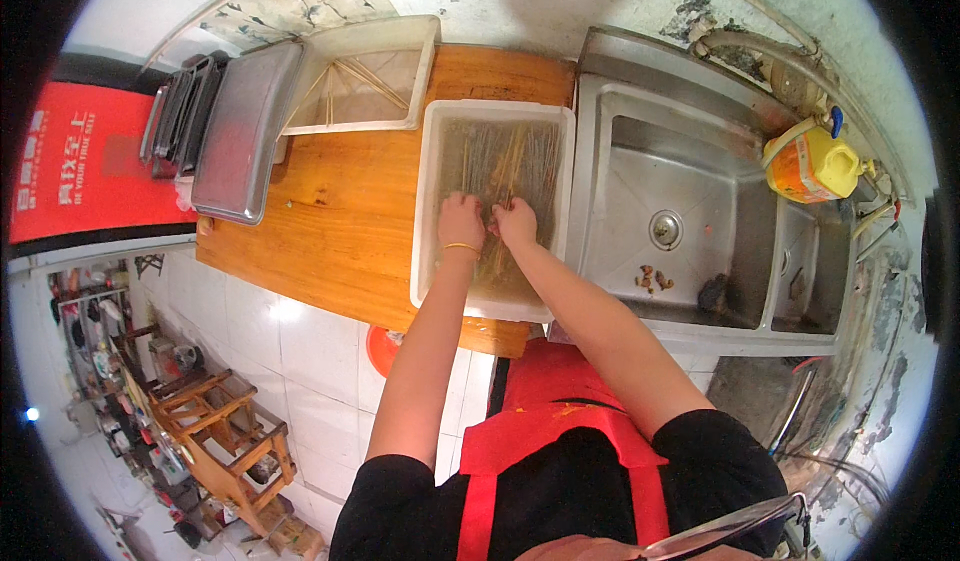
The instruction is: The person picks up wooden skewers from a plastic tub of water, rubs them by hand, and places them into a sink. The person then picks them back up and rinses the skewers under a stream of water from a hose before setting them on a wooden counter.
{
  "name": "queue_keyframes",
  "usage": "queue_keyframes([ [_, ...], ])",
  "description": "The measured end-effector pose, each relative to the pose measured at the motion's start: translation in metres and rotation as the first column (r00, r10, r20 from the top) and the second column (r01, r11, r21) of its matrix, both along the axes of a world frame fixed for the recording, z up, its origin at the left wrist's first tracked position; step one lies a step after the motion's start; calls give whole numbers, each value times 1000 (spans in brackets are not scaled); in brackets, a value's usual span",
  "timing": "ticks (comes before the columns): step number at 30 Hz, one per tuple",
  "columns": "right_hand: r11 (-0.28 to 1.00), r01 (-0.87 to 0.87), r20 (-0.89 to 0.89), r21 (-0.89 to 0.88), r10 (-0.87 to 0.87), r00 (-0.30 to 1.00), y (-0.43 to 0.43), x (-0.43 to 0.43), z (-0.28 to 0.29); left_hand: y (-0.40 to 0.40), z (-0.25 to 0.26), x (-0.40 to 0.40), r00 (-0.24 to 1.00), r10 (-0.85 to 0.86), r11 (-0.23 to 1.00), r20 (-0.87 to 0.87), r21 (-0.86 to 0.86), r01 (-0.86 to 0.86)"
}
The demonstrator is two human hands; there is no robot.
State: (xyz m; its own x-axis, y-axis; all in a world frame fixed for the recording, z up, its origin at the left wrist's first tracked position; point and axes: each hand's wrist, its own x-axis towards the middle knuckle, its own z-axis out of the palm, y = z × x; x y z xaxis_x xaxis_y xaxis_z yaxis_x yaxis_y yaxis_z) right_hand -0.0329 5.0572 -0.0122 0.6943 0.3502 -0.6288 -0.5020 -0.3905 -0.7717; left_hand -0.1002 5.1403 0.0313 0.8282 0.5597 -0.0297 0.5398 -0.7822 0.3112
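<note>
A white plastic tub (418,223) of murky water stands in front of me, with many thin skewers (525,152) lying lengthwise in it. My left hand (460,219), with a yellow band at the wrist, is over the tub's left half. Its fingers curl down at the near ends of some skewers; whether they grip any is hidden. Close beside it, my right hand (516,222) is closed around a few yellowish skewers near the middle of the tub. The fingertips of both hands are partly hidden.
Right of the tub is a steel double sink (675,178) with brown scraps (654,279) and a yellow jug (814,163) at its far corner. On the wooden table (337,186), a second white tub (360,125) holds a few sticks, beside a metal tray (244,141). Wooden stools (225,426) stand lower left.
</note>
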Motion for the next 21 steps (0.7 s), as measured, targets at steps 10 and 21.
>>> queue_keyframes([
  [10, 847, -135, 258, -514, 303, 917, 24, -6, 27, -3, -13, -8, 940, 40, 999, -338, 15, -37],
  [21, 949, -250, 57, -191, 266, 962, -11, 13, -2, 34, -26, -41, 945, 291, 844, -151, -425, -328],
])
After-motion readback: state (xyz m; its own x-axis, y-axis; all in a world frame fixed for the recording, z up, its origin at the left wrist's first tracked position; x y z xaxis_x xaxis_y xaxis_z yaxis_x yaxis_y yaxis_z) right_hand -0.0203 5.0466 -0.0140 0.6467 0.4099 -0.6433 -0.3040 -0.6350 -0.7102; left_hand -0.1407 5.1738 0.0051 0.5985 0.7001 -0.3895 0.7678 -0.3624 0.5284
